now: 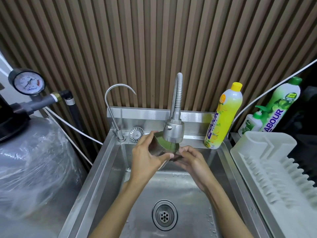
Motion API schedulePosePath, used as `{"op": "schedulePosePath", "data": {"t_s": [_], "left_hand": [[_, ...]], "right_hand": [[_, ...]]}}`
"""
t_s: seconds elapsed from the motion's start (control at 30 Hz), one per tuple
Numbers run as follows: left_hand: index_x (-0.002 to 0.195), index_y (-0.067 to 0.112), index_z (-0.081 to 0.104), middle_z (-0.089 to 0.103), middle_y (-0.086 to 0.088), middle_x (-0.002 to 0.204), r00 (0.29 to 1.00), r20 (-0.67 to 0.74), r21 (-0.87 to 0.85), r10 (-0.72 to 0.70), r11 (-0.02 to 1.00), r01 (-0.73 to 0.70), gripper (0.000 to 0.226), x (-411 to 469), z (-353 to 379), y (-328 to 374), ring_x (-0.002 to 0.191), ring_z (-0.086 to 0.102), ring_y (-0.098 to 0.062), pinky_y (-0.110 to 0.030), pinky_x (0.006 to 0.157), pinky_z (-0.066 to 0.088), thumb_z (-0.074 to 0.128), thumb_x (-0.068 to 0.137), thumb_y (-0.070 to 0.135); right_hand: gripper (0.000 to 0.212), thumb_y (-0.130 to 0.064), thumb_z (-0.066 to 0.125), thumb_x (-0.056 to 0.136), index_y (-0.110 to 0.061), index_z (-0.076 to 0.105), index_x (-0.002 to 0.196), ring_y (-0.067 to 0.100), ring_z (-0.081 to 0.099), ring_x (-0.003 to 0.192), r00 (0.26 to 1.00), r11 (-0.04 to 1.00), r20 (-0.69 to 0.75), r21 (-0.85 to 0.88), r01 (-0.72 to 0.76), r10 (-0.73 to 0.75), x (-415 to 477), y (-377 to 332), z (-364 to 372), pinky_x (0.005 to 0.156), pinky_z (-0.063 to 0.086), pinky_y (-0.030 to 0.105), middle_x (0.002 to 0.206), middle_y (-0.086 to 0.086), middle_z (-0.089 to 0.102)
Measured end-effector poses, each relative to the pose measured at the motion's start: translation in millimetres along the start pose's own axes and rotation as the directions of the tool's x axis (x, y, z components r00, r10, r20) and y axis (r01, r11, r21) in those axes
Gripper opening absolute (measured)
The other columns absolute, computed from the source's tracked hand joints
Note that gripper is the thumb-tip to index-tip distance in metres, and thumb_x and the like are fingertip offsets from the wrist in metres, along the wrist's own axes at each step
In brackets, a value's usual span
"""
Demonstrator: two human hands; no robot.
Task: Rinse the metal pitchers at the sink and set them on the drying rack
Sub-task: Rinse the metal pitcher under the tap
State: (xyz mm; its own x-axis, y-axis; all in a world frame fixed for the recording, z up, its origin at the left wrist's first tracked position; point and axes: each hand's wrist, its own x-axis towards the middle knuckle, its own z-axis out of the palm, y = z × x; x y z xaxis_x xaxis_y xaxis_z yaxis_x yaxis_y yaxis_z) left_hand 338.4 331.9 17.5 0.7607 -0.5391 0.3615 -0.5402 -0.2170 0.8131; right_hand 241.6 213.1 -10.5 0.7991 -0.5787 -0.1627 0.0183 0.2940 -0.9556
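Note:
A small metal pitcher (pixel 158 148) with a green-stained inside is held tilted under the spray head of the flexible faucet (pixel 173 130), over the steel sink (pixel 106 169). My left hand (pixel 145 158) wraps its left side, thumb across the front. My right hand (pixel 190 160) grips its lower right side from below. A thin stream runs from the spray head into the pitcher's mouth. The white plastic drying rack (pixel 267 169) lies to the right of the sink with nothing on it.
A thin gooseneck tap (pixel 113 107) and a loose strainer (pixel 136 133) sit on the sink's back ledge. Yellow dish-soap bottle (pixel 223 117), green bottle (pixel 281 103) and small pump bottle (pixel 251 123) stand at back right. A wrapped tank (pixel 34 165) with pressure gauge (pixel 28 82) fills the left. The drain (pixel 164 215) is open.

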Motion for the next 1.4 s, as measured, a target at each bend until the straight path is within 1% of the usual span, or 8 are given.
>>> {"op": "schedulePosePath", "data": {"t_s": [0.17,0.27,0.43,0.63,0.83,1.0,1.13,1.4], "left_hand": [[0.097,0.019,0.068,0.069,0.003,0.093,0.99,0.09,0.146,-0.112,0.984,0.098,0.062,5.2,-7.7,2.0,0.088,0.063,-0.014,-0.029,0.082,0.05,0.082,0.049,0.056],[0.081,0.026,0.07,0.071,0.012,0.071,0.963,0.169,0.108,-0.21,0.975,0.194,0.055,2.8,-8.5,2.2,0.069,0.064,0.003,-0.015,0.068,0.051,0.074,0.047,0.068],[0.077,0.028,0.07,0.068,0.022,0.062,0.905,0.317,-0.16,-0.283,0.925,0.345,0.023,-4.0,1.3,-2.8,0.065,0.062,0.015,0.002,0.06,0.041,0.085,0.06,0.029],[0.095,0.024,0.065,0.073,0.017,0.084,0.876,0.427,-0.426,-0.226,0.804,0.415,0.039,-3.6,20.1,-14.0,0.086,0.067,0.001,-0.006,0.071,0.047,0.078,0.066,0.001],[0.124,0.002,0.054,0.063,-0.003,0.118,0.956,0.229,-0.517,-0.186,0.808,0.281,0.071,10.6,22.7,-6.3,0.11,0.059,-0.013,-0.017,0.095,0.046,0.079,0.058,-0.008],[0.112,0.044,0.048,0.052,0.033,0.107,0.998,0.065,-0.295,-0.015,0.955,0.034,0.079,7.3,8.8,6.3,0.101,0.049,0.023,-0.003,0.091,0.035,0.087,0.054,0.007],[0.108,0.032,0.063,0.062,0.025,0.095,0.998,0.029,-0.108,0.056,0.993,-0.052,0.063,2.7,-12.5,9.8,0.086,0.049,0.028,0.007,0.076,0.032,0.089,0.051,0.023],[0.066,0.046,0.059,0.062,0.031,0.057,0.983,0.085,-0.162,-0.165,0.971,0.177,0.031,-10.1,-15.1,7.8,0.064,0.061,0.013,-0.004,0.067,0.048,0.076,0.043,0.057]], "right_hand": [[0.017,-0.018,0.054,0.093,-0.002,0.057,0.09,0.032,0.071,0.079,0.991,0.984,-0.134,-0.173,-0.047,0.023,-7.0,-0.7,5.5,0.072,0.059,0.042,0.093,0.019,0.07],[0.021,-0.021,0.061,0.089,0.0,0.061,0.084,0.034,0.072,0.071,0.977,0.963,-0.212,-0.265,-0.053,-0.005,-15.0,-10.1,1.5,0.061,0.06,0.039,0.086,0.018,0.068],[0.029,-0.026,0.067,0.083,0.0,0.059,0.072,0.026,0.067,0.057,0.944,0.838,-0.289,-0.545,-0.027,-0.158,-27.9,-30.1,-6.5,0.058,0.06,0.043,0.063,0.008,0.06],[0.023,-0.027,0.067,0.083,-0.015,0.054,0.067,0.026,0.061,0.072,0.894,0.614,-0.232,-0.787,0.059,-0.383,-38.3,-43.0,-6.3,0.067,0.048,0.034,0.072,0.006,0.066],[0.019,-0.009,0.061,0.087,-0.017,0.055,0.071,0.003,0.066,0.095,0.931,0.918,-0.191,-0.313,0.242,-0.31,-21.6,-29.5,-9.8,0.084,0.048,0.02,0.109,-0.004,0.069],[0.016,-0.002,0.054,0.088,-0.006,0.053,0.073,0.037,0.058,0.109,0.976,0.952,-0.11,0.226,0.208,-0.188,-0.9,-0.8,-2.8,0.098,0.047,0.048,0.108,0.021,0.064],[0.017,-0.007,0.061,0.085,-0.009,0.056,0.069,0.034,0.064,0.092,0.989,0.973,-0.069,0.183,0.143,-0.132,-3.7,4.3,2.5,0.084,0.054,0.052,0.085,0.016,0.068],[0.018,-0.013,0.064,0.085,-0.005,0.054,0.073,0.024,0.071,0.068,0.976,0.99,-0.193,-0.113,0.079,-0.1,-23.1,-9.4,4.9,0.051,0.059,0.033,0.073,0.008,0.068]]}}
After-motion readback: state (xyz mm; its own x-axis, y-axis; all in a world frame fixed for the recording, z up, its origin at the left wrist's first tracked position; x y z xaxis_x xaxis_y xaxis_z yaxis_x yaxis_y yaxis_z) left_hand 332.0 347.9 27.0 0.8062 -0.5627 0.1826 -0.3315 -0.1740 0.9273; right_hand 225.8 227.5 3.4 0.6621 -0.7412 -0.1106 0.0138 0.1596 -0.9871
